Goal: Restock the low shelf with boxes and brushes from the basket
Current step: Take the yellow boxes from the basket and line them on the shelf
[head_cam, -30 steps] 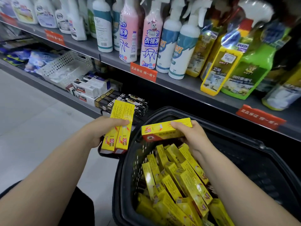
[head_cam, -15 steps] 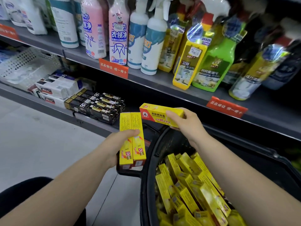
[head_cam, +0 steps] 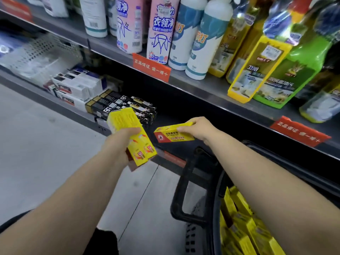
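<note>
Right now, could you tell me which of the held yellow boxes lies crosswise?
The single box pinched in the right hand; it lies level, red end leftward. The left hand grips its boxes pointing away.

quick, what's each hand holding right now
left hand: grips a bundle of yellow boxes
right hand: pinches a single yellow box

The right hand has lifted its yellow box out of the basket and carried it far, toward the low shelf. The left hand has moved its two boxes far too, up to the black boxes, tilted left.
</note>
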Demonstrator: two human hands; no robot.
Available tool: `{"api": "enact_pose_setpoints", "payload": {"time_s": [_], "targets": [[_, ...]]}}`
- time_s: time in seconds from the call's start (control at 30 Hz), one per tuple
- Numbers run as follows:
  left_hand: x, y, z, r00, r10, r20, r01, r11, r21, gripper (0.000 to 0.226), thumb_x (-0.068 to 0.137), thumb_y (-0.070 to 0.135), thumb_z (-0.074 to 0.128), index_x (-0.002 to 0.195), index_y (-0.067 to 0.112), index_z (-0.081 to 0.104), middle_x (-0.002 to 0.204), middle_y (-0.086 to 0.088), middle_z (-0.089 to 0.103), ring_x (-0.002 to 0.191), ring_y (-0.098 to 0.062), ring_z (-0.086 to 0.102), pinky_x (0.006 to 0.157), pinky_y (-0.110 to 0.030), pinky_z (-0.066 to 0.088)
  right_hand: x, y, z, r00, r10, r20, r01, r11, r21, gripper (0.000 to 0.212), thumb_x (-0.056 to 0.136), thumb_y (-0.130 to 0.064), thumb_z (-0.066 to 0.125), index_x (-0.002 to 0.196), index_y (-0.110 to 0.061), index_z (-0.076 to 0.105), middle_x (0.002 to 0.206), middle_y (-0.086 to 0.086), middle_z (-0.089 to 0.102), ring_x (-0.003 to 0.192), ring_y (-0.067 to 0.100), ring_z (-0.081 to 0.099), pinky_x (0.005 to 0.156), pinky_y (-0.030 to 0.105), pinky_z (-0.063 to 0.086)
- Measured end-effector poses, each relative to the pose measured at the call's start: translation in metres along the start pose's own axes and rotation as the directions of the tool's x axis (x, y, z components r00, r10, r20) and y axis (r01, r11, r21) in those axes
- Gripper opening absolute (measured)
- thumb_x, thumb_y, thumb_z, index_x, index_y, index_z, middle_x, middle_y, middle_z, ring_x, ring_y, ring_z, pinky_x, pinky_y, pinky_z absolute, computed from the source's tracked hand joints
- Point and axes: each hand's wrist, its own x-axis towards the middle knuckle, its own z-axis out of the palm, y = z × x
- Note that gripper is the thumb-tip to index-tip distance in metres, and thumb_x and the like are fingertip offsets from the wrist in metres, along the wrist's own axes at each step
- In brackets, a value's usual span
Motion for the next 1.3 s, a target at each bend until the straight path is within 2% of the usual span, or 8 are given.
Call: {"api": "enact_pose_setpoints", "payload": {"time_s": [0.23,0.33,0.43,0.93,1.03,1.1,1.17,1.3], "targets": [[0.042,-0.002,-0.029,0.996,-0.066,-0.059,0.067,0.997,0.026,0.045,0.081,0.009,0.068,0.123,0.006,0.054,0.105,-0.019,0.065,0.073,-0.031,0.064,0.06,-0.045,0.051,0.075,-0.012,0.051,0.96,0.122,0.251,0.077,0.75,-0.657,0.035,0.096,-0.028,0.048,0.068,-0.009,0.047,0.083,0.012,0.06,0.063,0.025,0.054,0.038,0.019,0.039],[0.057,0.0,-0.025,0.997,-0.068,-0.041,0.068,0.998,0.0,0.041,0.081,0.007,0.068,0.12,0.006,0.056,0.093,-0.016,0.065,0.067,-0.028,0.063,0.059,-0.043,0.051,0.099,0.001,0.064,0.936,0.187,0.298,0.125,0.616,-0.777,0.019,0.097,-0.026,0.048,0.09,-0.008,0.051,0.117,0.02,0.059,0.087,0.028,0.054,0.045,0.023,0.035],[0.068,0.005,-0.025,0.997,-0.057,-0.044,0.057,0.998,-0.004,0.039,0.079,0.007,0.07,0.116,0.007,0.059,0.09,-0.015,0.067,0.067,-0.028,0.064,0.06,-0.044,0.053,0.114,0.011,0.074,0.926,0.204,0.317,0.162,0.544,-0.823,0.059,0.093,-0.032,0.054,0.135,0.0,0.029,0.125,0.02,0.055,0.088,0.026,0.05,0.06,0.029,0.035],[0.105,-0.006,-0.014,0.996,-0.079,-0.045,0.083,0.991,0.101,0.039,0.075,0.008,0.074,0.112,0.008,0.06,0.096,-0.017,0.07,0.076,-0.032,0.067,0.061,-0.044,0.053,0.121,0.03,0.093,0.86,0.247,0.447,0.297,0.47,-0.831,0.067,0.098,-0.03,0.047,0.147,-0.003,0.01,0.138,0.02,0.045,0.12,0.034,0.048,0.09,0.033,0.04],[0.107,-0.006,-0.016,0.997,-0.072,-0.008,0.073,0.989,0.128,0.038,0.075,0.01,0.074,0.111,0.008,0.062,0.096,-0.016,0.07,0.077,-0.031,0.068,0.06,-0.041,0.054,0.113,-0.003,0.078,0.877,0.042,0.478,0.303,0.723,-0.621,0.056,0.096,-0.025,0.048,0.144,-0.01,0.024,0.131,0.013,0.052,0.114,0.027,0.054,0.087,0.029,0.042],[0.108,-0.007,-0.015,0.998,-0.05,0.04,0.044,0.991,0.126,0.029,0.077,0.01,0.072,0.104,0.01,0.064,0.09,-0.012,0.071,0.066,-0.025,0.07,0.05,-0.034,0.054,0.099,-0.026,0.075,0.829,-0.017,0.559,0.092,0.99,-0.107,0.053,0.094,-0.03,0.053,0.141,-0.019,0.032,0.125,0.003,0.055,0.11,0.021,0.057,0.087,0.03,0.049],[0.107,-0.007,-0.013,0.996,-0.021,0.082,0.013,0.996,0.091,0.015,0.081,0.011,0.069,0.095,0.013,0.066,0.081,-0.008,0.071,0.057,-0.018,0.069,0.042,-0.028,0.053,0.085,-0.038,0.078,0.731,-0.052,0.68,-0.102,0.977,0.185,0.059,0.089,-0.033,0.061,0.14,-0.024,0.032,0.115,-0.003,0.059,0.103,0.017,0.063,0.078,0.027,0.055],[0.103,-0.003,-0.01,0.985,-0.073,0.158,0.063,0.996,0.067,0.026,0.082,0.027,0.068,0.104,0.013,0.066,0.092,-0.014,0.072,0.081,-0.032,0.069,0.058,-0.036,0.056,0.076,-0.036,0.09,0.714,-0.11,0.692,-0.002,0.987,0.159,0.075,0.082,-0.021,0.07,0.142,-0.025,0.024,0.11,0.0,0.063,0.086,0.01,0.07,0.068,0.024,0.057]]}}
